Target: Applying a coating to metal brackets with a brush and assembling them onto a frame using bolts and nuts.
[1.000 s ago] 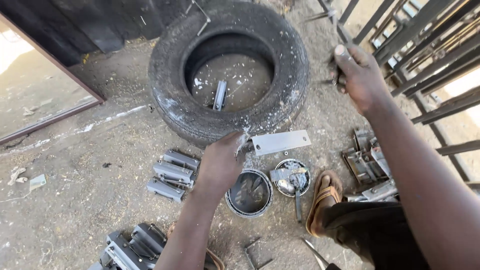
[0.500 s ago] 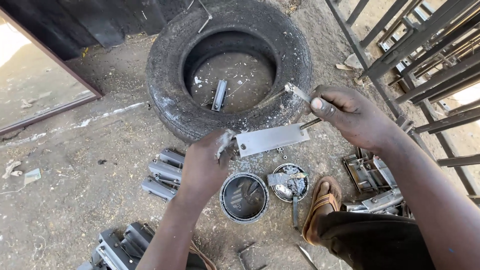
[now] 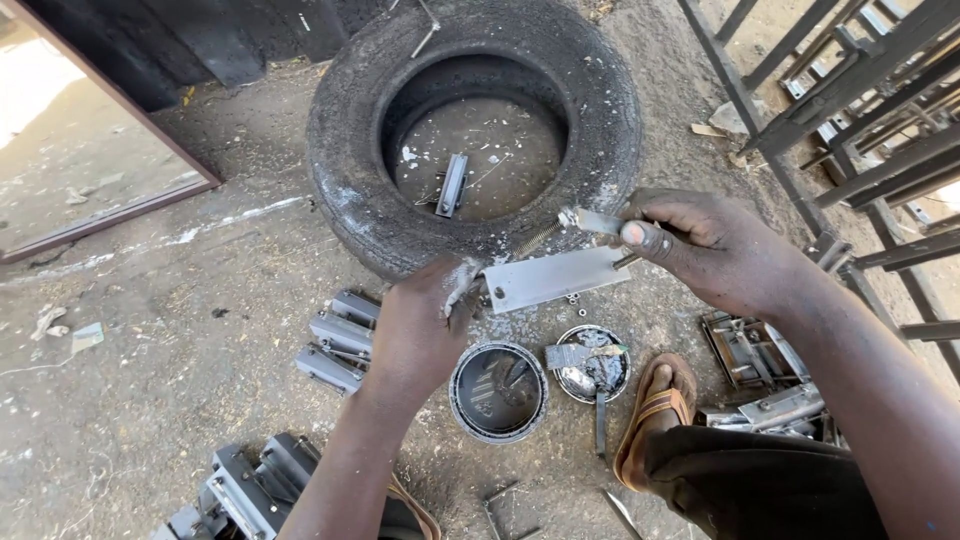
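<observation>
Left hand (image 3: 420,330) gripped the plate (image 3: 553,277) by one end, level over the ground before the tyre (image 3: 340,160). Right hand (image 3: 715,250), closed round a brush (image 3: 590,222), met its far end; steady short strokes along the plate above the tin (image 3: 498,392) would have served best.

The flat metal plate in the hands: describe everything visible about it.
The metal plate is a flat, pale grey rectangle, smeared whitish. It is held roughly level, tilted slightly up to the right, in front of the tyre. The left hand pinches its left end; the right hand touches its right end while holding a brush.
</observation>
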